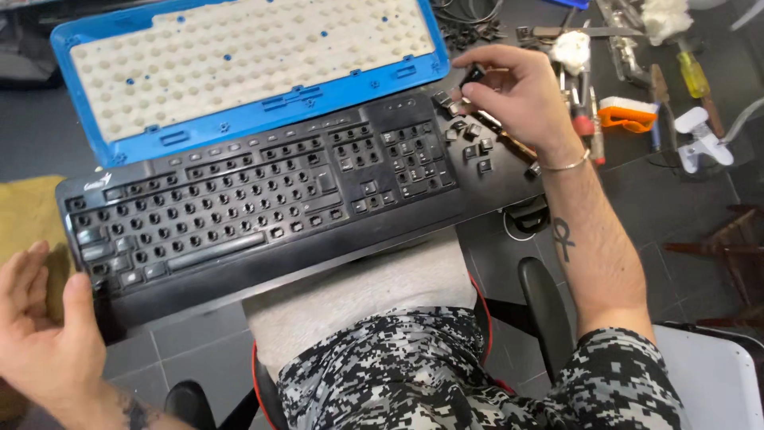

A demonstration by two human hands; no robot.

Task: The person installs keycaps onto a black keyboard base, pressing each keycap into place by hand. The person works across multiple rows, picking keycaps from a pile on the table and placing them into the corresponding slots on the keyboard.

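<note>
— Head camera first: what is lying around the hands?

— A black keyboard (255,199) is resting across the person's lap, most of its keycaps missing. Behind it a blue keyboard back shell (239,68) is lying open, holding a pale rubber dome sheet (239,56). Loose black keycaps (476,150) are sitting scattered just beside the keyboard's right end.

— And the hands?

— The right hand (517,99) is hovering over those loose caps, its fingertips pinching one small black keycap (473,76). The left hand (40,326) is gripping the keyboard's left edge, thumb lying on top, the other fingers spread open.

— Anything standing in the way?

— Nothing is blocking the right hand, but tools are crowding the dark surface past it: an orange-handled brush (627,114), a yellow-handled screwdriver (692,76), a white clamp (700,137) and a wad of white cotton (571,49).

— Any containers?

— Only the blue shell, acting as a tray for the dome sheet; whether anything else is lying in it, I cannot tell.
</note>
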